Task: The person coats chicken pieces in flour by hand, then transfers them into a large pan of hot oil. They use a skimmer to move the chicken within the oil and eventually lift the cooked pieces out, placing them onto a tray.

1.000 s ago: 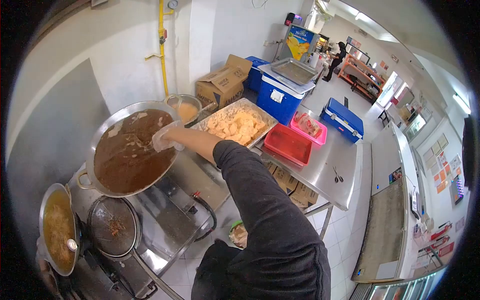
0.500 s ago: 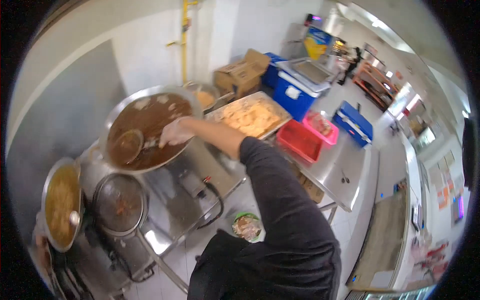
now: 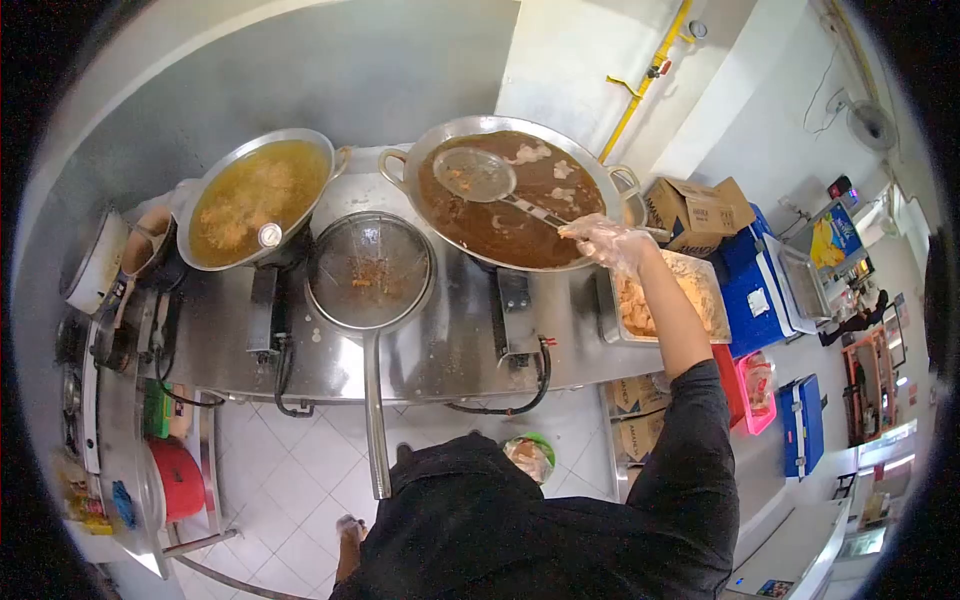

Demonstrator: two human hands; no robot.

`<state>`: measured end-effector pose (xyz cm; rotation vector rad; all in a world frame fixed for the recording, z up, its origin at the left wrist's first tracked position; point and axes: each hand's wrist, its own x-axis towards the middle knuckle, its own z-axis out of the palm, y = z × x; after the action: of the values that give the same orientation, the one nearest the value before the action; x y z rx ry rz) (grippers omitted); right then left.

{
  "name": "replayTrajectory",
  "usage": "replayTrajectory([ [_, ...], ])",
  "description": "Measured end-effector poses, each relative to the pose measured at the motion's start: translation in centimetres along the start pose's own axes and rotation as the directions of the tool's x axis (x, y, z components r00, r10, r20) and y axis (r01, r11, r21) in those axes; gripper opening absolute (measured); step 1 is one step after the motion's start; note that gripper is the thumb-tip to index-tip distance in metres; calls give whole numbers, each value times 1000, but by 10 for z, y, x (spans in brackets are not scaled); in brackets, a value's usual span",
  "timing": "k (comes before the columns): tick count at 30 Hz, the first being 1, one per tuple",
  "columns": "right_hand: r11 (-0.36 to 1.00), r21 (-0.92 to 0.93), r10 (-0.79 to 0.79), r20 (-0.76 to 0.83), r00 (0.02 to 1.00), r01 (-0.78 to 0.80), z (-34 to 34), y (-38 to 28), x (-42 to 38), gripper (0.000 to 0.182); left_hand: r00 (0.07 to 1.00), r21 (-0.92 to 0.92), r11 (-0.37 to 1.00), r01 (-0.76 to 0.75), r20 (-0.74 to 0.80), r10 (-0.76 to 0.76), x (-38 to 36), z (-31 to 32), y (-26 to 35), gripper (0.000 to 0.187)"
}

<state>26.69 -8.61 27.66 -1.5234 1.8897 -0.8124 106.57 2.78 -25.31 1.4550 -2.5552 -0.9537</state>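
Observation:
My right hand (image 3: 608,244), in a clear plastic glove, is closed around the handle of a wire skimmer (image 3: 476,175). The skimmer's round mesh head lies in the dark brown oil of a large two-handled wok (image 3: 394,166). Pale pieces (image 3: 528,153) float in the oil near the far side. Just beyond my right wrist, a metal tray (image 3: 608,312) holds pale, floury coated pieces (image 3: 636,308). My left hand (image 3: 350,527), also gloved, hangs low beside my body over the floor. It touches nothing visible, and its fingers are too small to make out.
At left, a second wok (image 3: 190,238) holds yellow oil with frying food. A long-handled strainer (image 3: 372,325) rests on the steel counter (image 3: 450,345), its handle jutting toward me. Cardboard box (image 3: 697,210) and blue cooler (image 3: 750,300) stand right; a green-rimmed basin (image 3: 545,455) is on the floor.
The view has swung left, bringing more counter and my left hand into sight. My right hand has moved from just above the oil to the skimmer's handle and grasped it.

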Motion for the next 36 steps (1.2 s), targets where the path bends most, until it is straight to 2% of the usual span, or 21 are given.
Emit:
replayTrajectory([
  [1, 998, 22, 58, -12, 998, -58, -10, -7, -9, 29, 998, -76, 995, 58, 6, -57, -1, -1, 3, 18],
  [2, 998, -61, 4, -32, 999, -6, -22, -5, -17, 29, 993, -161, 980, 116, 17, -115, -2, -3, 7, 17],
  [4, 904, -98, 412, -60, 909, -417, -42, -36, -19, 33, 977, -328, 920, 214, 50, -209, 0, -5, 13, 16],
  [5, 873, -323, 343, -124, 931, -364, -51, -30, -19, 31, 966, -405, 878, 254, 66, -249, 1, -8, 17, 16],
  [7, 660, -709, 160, -190, 969, -248, -71, -12, -21, 27, 950, -546, 782, 301, 98, -297, 1, -15, 26, 16],
  [10, 538, -644, 299, -456, 838, -543, -72, -53, -29, 24, 931, -733, 594, 331, 151, -333, 1, -32, 43, 19],
  [11, 484, -704, 260, -452, 853, -520, -79, -27, -22, 24, 904, -798, 475, 370, 192, -381, 4, -40, 55, 20],
  [12, 424, -758, 221, -444, 868, -496, -89, 20, -11, 24, 825, -885, 212, 415, 268, -497, 6, -44, 68, 19],
  [13, 361, -807, 182, -431, 884, -468, -95, 49, -2, 24, 802, -890, 177, 420, 272, -532, 7, -48, 74, 18],
  [16, 264, -904, 247, -274, 929, -337, -92, 60, 10, 27, 721, -906, 62, 418, 289, -630, 15, -43, 70, 16],
  [20, 204, -976, 75, 88, 993, 71, -84, 102, 34, 23, 608, -945, -103, 310, 280, -743, 11, -31, 77, 16],
  [21, 321, -947, 112, 32, 993, -5, -82, 109, 41, 22, 579, -956, -138, 259, 268, -770, 7, -30, 80, 17],
  [23, 528, -832, 211, -65, 975, -170, -78, 123, 51, 23, 576, -928, -199, 314, 353, -737, -2, -32, 84, 18],
  [24, 523, -852, 129, 102, 986, 19, -75, 131, 61, 22, 573, -912, -228, 341, 394, -719, -7, -29, 80, 19],
  [25, 500, -863, 152, 164, 975, 67, -76, 138, 65, 23, 580, -911, -237, 337, 400, -710, -8, -24, 77, 20],
  [26, 434, -893, 201, 223, 954, 117, -66, 104, 61, 24, 590, -912, -252, 325, 403, -700, -13, -4, 64, 20],
  [28, 346, -920, 300, 295, 907, 185, -46, 47, 53, 27, 598, -911, -302, 280, 412, -687, -26, 34, 39, 23],
  [31, 318, -926, 392, 325, 861, 205, -21, -11, 46, 33, 541, -830, -534, 160, 527, -656, -34, 39, 51, 28],
  [32, 393, -909, 403, 305, 863, 138, -20, -12, 45, 37, 832, -891, -448, 76, 304, -465, -45, 37, 51, 27],
  [35, 502, -829, 173, 375, 911, 246, -16, 64, 65, 47, 795, -865, -485, 131, 383, -469, -47, 37, 44, 25],
  [36, 517, -818, 151, 377, 914, 252, -14, 61, 61, 44, 779, -912, -367, 184, 363, -512, -48, 42, 35, 23],
])
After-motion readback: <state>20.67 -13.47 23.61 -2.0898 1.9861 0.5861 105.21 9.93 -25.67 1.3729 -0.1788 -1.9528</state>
